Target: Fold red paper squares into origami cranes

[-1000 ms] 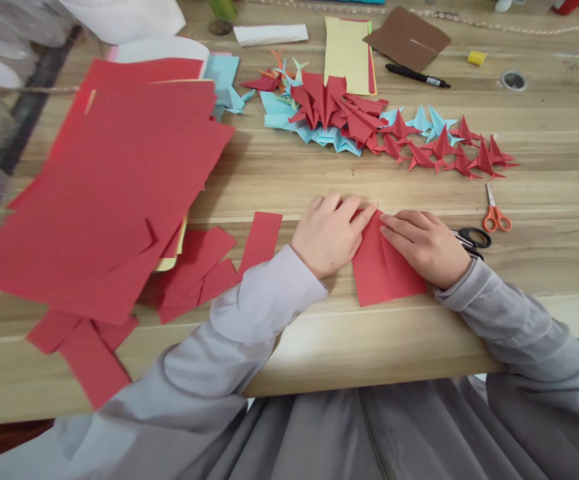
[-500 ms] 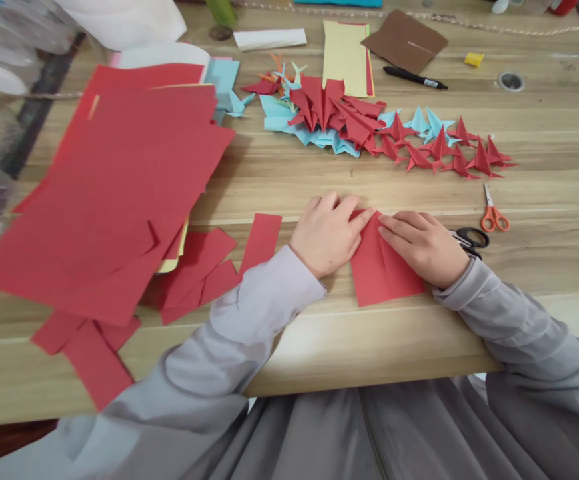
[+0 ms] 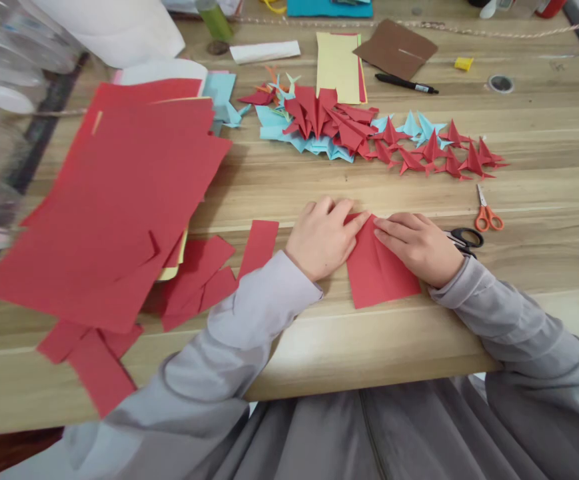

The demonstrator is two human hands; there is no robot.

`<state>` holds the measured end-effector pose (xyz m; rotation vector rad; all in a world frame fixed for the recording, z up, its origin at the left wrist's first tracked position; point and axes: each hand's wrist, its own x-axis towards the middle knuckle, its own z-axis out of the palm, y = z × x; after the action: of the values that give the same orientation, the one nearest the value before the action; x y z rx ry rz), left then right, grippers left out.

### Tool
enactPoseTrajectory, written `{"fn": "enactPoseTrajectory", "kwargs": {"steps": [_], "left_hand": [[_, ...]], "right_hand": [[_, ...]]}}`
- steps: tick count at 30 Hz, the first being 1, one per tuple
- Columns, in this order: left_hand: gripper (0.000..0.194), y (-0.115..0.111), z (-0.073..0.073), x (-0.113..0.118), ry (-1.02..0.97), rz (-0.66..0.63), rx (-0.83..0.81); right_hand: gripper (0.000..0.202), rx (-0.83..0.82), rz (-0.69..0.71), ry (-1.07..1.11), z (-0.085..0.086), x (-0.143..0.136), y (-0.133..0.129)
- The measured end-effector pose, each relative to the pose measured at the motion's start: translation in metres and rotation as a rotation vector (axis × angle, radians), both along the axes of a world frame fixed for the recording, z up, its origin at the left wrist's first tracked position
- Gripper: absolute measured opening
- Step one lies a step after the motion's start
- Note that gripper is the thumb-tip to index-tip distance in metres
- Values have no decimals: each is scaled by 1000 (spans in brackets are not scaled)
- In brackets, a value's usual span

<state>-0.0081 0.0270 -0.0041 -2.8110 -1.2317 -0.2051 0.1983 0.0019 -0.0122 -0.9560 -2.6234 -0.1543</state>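
A red paper sheet (image 3: pixel 380 277) lies flat on the wooden table (image 3: pixel 369 347) in front of me, with a faint crease near its middle. My left hand (image 3: pixel 323 238) rests on its top left part, fingers spread and pressing down. On the upper right part lies my right hand (image 3: pixel 418 247), its fingers stretched out and close together along the paper. The fingertips of both hands nearly meet at the sheet's top edge. Both palms hide parts of the sheet's sides.
Large red sheets (image 3: pixel 119 193) and cut red strips (image 3: pixel 100 373) lie to the left. Folded red and blue paper pieces (image 3: pixel 319 120) spread across the back. Black scissors (image 3: pixel 466 239) touch my right hand's side; orange scissors (image 3: pixel 489 217), a pen (image 3: pixel 404 83) and yellow paper (image 3: pixel 338 67) lie beyond.
The view has shifted slightly, so things on the table appear a little lower and farther left. Both hands keep nearly the same places on the red sheet.
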Motion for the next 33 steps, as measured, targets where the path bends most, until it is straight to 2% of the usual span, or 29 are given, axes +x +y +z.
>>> {"fn": "enactPoseTrajectory", "kwargs": {"steps": [4,13,22,24,29,33], "left_hand": [[41,0,0,0,15,2,3],[41,1,0,0,-21,-5,4],[39,3,-5,-2,-94,-6,38],[38,3,-6,-2,-92,-41,68],[36,5,-10,-2,-60,-221,77],[36,5,-11,-3,-61,-218,39]], "right_hand": [[31,10,11,2,0,0,0],[32,-89,11,34,-1,2,1],[30,-55,15,19,-1,2,1],[30,-29,14,8,-1,1,1],[30,-12,-8,-9,1,-1,0],[30,-37,-17,-4,1,-1,0]]}}
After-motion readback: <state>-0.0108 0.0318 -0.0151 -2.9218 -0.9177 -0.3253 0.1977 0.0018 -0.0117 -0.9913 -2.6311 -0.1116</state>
